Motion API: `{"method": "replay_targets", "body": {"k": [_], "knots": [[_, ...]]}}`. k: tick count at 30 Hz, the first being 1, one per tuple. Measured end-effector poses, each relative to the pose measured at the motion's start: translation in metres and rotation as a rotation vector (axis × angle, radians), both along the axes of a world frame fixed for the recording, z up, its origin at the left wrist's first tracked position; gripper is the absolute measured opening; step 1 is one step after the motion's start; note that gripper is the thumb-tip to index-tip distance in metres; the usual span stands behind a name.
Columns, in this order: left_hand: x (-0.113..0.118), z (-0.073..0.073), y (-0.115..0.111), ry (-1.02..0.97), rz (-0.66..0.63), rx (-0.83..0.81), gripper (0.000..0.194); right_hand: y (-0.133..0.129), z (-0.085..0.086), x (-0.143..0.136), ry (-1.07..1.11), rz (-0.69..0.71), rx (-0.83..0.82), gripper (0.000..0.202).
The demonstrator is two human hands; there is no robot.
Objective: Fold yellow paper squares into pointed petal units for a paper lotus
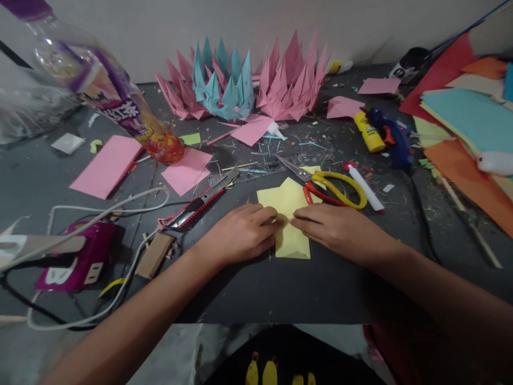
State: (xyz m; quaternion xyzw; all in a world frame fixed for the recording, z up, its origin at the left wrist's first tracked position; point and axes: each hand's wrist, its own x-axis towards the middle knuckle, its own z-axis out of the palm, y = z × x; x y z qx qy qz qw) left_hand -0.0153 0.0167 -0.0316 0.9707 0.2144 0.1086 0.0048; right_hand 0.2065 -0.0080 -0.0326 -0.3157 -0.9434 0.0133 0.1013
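Observation:
A partly folded sheet of yellow paper lies on the dark table near its front edge. My left hand is closed at the paper's left side, with fingertips pinched on its middle. From the right, my right hand meets it, its thumb and fingers closed on the paper's other side. Both sets of fingertips almost touch and hide the central creases. Just behind my right hand, scissors with yellow and red handles lie with their blades pointing back left. A red box cutter rests beyond my left hand.
Pink and blue folded-paper crowns stand at the back. A tilted drink bottle, pink paper and a purple power socket with loose cables occupy the left. To the right are a glue gun, a yellow glue bottle and coloured sheets.

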Motion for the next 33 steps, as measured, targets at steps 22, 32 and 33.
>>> {"method": "replay_targets", "body": {"k": [22, 32, 33], "knots": [[0.000, 0.004, -0.001, 0.020, 0.091, -0.108, 0.026, -0.004, -0.002, -0.008, 0.086, -0.086, 0.027, 0.029], [-0.001, 0.006, -0.002, -0.083, 0.131, -0.139, 0.016, -0.007, 0.008, -0.009, 0.062, -0.304, 0.135, 0.024], [-0.001, 0.006, -0.003, -0.096, 0.134, -0.141, 0.016, -0.007, 0.008, -0.009, 0.066, -0.310, 0.124, 0.023]]}}
